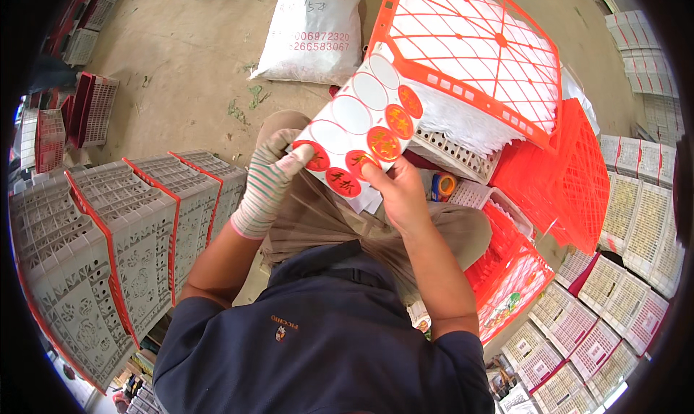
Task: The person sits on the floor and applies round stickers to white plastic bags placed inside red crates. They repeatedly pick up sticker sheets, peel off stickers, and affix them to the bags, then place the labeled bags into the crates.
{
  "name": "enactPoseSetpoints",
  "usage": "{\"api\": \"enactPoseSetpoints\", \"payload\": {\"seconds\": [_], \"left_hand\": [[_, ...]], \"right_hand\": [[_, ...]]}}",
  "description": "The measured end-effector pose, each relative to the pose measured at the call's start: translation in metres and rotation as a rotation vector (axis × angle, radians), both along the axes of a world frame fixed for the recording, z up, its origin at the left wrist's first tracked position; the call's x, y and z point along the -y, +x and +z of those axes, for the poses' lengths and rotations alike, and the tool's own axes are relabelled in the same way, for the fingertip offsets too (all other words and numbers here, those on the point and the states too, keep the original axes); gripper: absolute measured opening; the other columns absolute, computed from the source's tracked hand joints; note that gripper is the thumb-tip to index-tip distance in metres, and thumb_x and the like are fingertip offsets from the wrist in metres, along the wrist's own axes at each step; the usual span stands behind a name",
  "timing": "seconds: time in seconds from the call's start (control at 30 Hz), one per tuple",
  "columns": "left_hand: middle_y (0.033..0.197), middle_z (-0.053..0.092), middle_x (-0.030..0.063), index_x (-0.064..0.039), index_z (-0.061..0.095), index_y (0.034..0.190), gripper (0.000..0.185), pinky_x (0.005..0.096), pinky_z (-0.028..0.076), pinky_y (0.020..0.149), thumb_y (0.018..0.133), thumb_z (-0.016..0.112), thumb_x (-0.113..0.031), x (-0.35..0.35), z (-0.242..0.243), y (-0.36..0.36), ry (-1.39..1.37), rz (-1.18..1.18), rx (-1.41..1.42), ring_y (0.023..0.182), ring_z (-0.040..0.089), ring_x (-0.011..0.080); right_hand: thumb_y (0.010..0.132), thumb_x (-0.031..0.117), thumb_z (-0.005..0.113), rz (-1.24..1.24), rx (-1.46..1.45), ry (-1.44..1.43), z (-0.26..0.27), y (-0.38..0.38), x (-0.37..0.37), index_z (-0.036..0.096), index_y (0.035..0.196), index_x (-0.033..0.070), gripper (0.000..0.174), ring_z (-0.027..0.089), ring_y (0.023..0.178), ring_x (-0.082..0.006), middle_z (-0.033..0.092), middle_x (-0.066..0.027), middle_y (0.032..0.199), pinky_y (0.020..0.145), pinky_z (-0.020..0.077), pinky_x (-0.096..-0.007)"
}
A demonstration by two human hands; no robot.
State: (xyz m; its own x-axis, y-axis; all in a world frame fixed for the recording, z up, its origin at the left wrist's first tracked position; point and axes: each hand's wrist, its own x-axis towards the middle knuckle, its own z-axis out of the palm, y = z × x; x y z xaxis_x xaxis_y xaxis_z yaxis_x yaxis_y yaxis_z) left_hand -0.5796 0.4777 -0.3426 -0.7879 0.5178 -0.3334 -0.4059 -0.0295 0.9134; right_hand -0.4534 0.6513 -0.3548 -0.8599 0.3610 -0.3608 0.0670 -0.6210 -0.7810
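Note:
A white backing sheet [351,115] of round stickers is held up over my lap. Red stickers with gold characters [384,144] run along its right and lower edges, while pale blank circles fill the far left part. My left hand [265,183], in a striped knit glove, grips the sheet's left edge with the thumb on a red sticker [313,155]. Bare, my right hand [401,191] pinches the near right edge, its thumb over another red sticker [357,162]. Whether that sticker is lifting cannot be seen. The fingers beneath the sheet are mostly hidden.
A red plastic crate [501,41] with white netted padding stands ahead right, above a white crate [461,152]. Red lattice panels [564,181] lean beside it. Grey-white crates [138,213] line my left. A white woven sack [314,31] lies ahead. A tape roll [447,185] sits by my right knee.

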Motion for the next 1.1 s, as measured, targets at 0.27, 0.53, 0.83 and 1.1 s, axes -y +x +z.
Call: {"api": "enactPoseSetpoints", "payload": {"seconds": [0.27, 0.53, 0.83, 1.1], "left_hand": [[0.086, 0.066, 0.0036, 0.001, 0.067, 0.106, 0.023, 0.0272, 0.048, 0.077, 0.097, 0.063, -0.020, -0.001, 0.003, 0.017, -0.026, -0.163, 0.139, 0.079, 0.058, 0.0113], [0.082, 0.061, 0.0029, 0.002, 0.063, 0.100, 0.029, 0.0270, 0.046, 0.075, 0.102, 0.054, -0.026, 0.002, 0.011, 0.030, -0.046, -0.256, -0.062, 0.076, 0.054, 0.0106], [0.089, 0.062, 0.0032, -0.001, 0.065, 0.102, 0.011, 0.0267, 0.048, 0.075, 0.098, 0.059, -0.009, -0.011, 0.019, 0.048, 0.058, -0.290, -0.292, 0.080, 0.057, 0.0114], [0.089, 0.065, 0.0057, 0.000, 0.066, 0.098, 0.010, 0.0286, 0.050, 0.074, 0.096, 0.062, -0.008, -0.027, 0.020, 0.057, -0.053, -0.251, -0.457, 0.079, 0.061, 0.0148]], "right_hand": [[0.095, 0.004, 0.067, -0.159, -0.002, 0.042, -0.005, 0.015, -0.023, 0.066, 0.119, -0.003, 0.024, 0.066, 0.095, -0.0116, 0.072, -0.0071, 0.108, 0.088, 0.0534, -0.0286], [0.090, 0.006, 0.071, -0.360, 0.057, 0.517, -0.004, 0.011, -0.012, 0.066, 0.114, -0.004, 0.026, 0.067, 0.099, -0.0199, 0.069, -0.0115, 0.114, 0.089, 0.0538, -0.0347], [0.078, 0.010, 0.080, -0.040, -0.312, 1.391, 0.041, 0.020, 0.002, 0.071, 0.099, 0.005, 0.023, 0.068, 0.075, -0.0222, 0.071, -0.0050, 0.095, 0.064, 0.0531, -0.0325], [0.073, -0.001, 0.075, -0.124, -0.225, 1.727, 0.043, 0.024, 0.002, 0.071, 0.096, 0.000, 0.023, 0.069, 0.070, -0.0239, 0.072, -0.0090, 0.091, 0.061, 0.0547, -0.0336]]}}
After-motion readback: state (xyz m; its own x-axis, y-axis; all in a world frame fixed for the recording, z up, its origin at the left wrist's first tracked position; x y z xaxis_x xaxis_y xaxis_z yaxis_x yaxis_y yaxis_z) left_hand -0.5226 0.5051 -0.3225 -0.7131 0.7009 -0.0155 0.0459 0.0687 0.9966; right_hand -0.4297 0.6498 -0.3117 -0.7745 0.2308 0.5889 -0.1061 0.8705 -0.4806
